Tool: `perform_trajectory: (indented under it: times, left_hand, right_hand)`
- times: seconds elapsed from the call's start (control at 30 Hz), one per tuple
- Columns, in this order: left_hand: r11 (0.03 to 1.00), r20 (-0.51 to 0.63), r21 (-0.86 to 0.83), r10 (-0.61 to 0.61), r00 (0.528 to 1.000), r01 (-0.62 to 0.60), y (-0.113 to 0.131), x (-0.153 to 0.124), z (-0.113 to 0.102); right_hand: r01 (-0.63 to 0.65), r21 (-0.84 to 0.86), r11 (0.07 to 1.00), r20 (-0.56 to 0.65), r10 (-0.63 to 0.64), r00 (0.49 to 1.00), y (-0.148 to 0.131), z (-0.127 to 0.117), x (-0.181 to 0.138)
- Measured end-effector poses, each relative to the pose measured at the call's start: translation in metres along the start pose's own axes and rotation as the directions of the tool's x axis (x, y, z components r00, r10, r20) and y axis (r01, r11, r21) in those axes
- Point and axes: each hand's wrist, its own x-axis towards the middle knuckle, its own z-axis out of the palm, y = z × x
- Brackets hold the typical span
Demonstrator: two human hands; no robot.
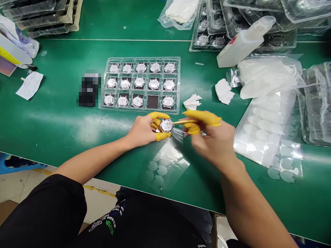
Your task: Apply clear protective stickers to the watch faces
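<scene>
My left hand point(144, 129), yellow finger cots on its fingertips, is closed around the rim of a silver watch case point(167, 125). Its printed back faces up. Pinched in my right hand point(209, 134), also in yellow finger cots, is a thin yellowish stick point(184, 122) whose tip meets the right edge of the case. A shiny strip of clear film point(178, 134) shows between the hands; what holds it I cannot tell. Below lies a clear sheet with round translucent stickers point(162, 170). Just behind, a clear compartment tray point(141, 109) bears rows of similar watch cases, one compartment without a case.
A blurred black object point(88, 91) lies left of the tray. Crumpled white tissues point(192, 102) are at its right. Farther right are a white plastic bottle point(240, 46), a bag of sticker sheets point(263, 127) and stacked clear trays point(318, 103). More trays point(49, 17) stand back left.
</scene>
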Motion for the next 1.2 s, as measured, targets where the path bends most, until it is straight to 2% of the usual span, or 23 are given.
perform_trajectory:
  times: [0.07,0.1,0.23,0.43,0.53,0.63,0.73,0.8,0.93,1.03,1.13,1.2]
  left_hand:
    - [1.000,0.000,-0.005,0.007,1.000,-0.007,-0.002,0.000,0.000]
    - [1.000,-0.003,-0.010,0.010,1.000,-0.010,-0.003,0.001,0.001]
    - [0.998,0.001,-0.064,-0.020,1.000,0.020,-0.004,0.001,0.002]
    - [0.989,-0.043,-0.123,-0.089,0.995,0.083,-0.001,0.001,0.004]
    - [0.991,-0.025,-0.108,-0.078,0.997,0.074,-0.002,0.000,0.003]
    - [0.994,-0.015,-0.096,-0.060,0.998,0.058,-0.003,0.000,0.002]
    - [0.996,-0.025,-0.084,-0.042,0.999,0.040,-0.002,0.000,0.002]
    - [0.996,-0.036,-0.075,-0.041,0.999,0.038,-0.001,0.001,0.003]
    - [0.993,-0.079,-0.081,-0.086,0.993,0.080,0.000,0.002,0.003]
    - [0.994,-0.068,-0.071,-0.092,0.993,0.087,0.001,0.002,0.002]
    - [0.995,-0.031,-0.073,-0.076,0.997,0.074,0.002,0.001,0.001]
    - [0.995,-0.026,-0.075,-0.067,0.997,0.065,0.003,0.001,0.001]
  right_hand:
    - [0.165,-0.064,0.984,-0.016,-0.166,0.986,-0.007,0.011,-0.001]
    - [0.205,-0.083,0.975,-0.037,-0.209,0.977,-0.010,0.015,-0.001]
    - [0.254,-0.093,0.963,-0.065,-0.260,0.963,-0.012,0.023,0.001]
    - [0.310,-0.128,0.942,-0.015,-0.315,0.949,-0.014,0.024,-0.001]
    - [0.311,-0.193,0.931,0.008,-0.316,0.949,-0.020,0.020,-0.003]
    - [0.250,-0.143,0.958,0.054,-0.245,0.968,-0.020,0.018,-0.003]
    - [0.192,-0.087,0.978,-0.076,-0.199,0.977,-0.016,0.020,-0.003]
    - [0.204,-0.129,0.970,-0.139,-0.221,0.965,-0.015,0.024,-0.003]
    - [0.287,-0.192,0.938,-0.053,-0.302,0.952,-0.021,0.031,-0.005]
    - [0.274,-0.165,0.948,-0.033,-0.283,0.959,-0.022,0.032,-0.006]
    - [0.208,-0.086,0.974,-0.081,-0.215,0.973,-0.015,0.031,-0.006]
    - [0.214,-0.081,0.974,-0.146,-0.224,0.964,-0.009,0.030,-0.005]
